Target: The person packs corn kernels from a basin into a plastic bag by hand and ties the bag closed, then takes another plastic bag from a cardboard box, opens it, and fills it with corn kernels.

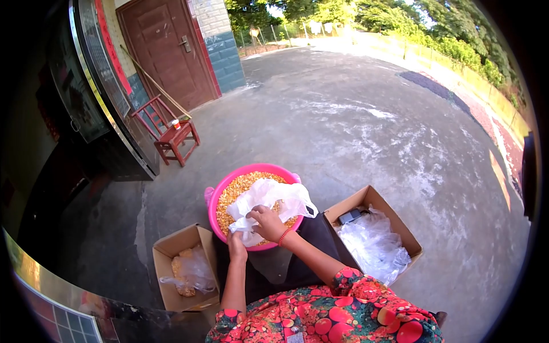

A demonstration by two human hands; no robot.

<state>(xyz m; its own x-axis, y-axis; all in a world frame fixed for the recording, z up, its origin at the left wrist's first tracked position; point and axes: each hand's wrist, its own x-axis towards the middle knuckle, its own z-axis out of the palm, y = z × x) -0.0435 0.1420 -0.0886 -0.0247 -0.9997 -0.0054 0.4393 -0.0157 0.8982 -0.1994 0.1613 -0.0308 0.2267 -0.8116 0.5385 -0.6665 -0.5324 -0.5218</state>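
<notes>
A white plastic bag (269, 197) lies spread over a pink basin (214, 208) of yellow corn kernels (240, 184). My left hand (236, 244) is at the basin's near rim, its fingers closed on the bag's near edge. Just right of it, my right hand (267, 223) is over the bag with bent fingers gripping the plastic. The bag's handle end hangs over the basin's right rim. Part of the corn is hidden under the bag and hands.
At left, a cardboard box (166, 251) contains bagged corn (184, 271). Another cardboard box (409, 240) at right holds clear plastic bags (374, 243) and a dark object (350, 216). A red wooden chair (174, 137) with a small cup (176, 124) stands near the door (168, 57).
</notes>
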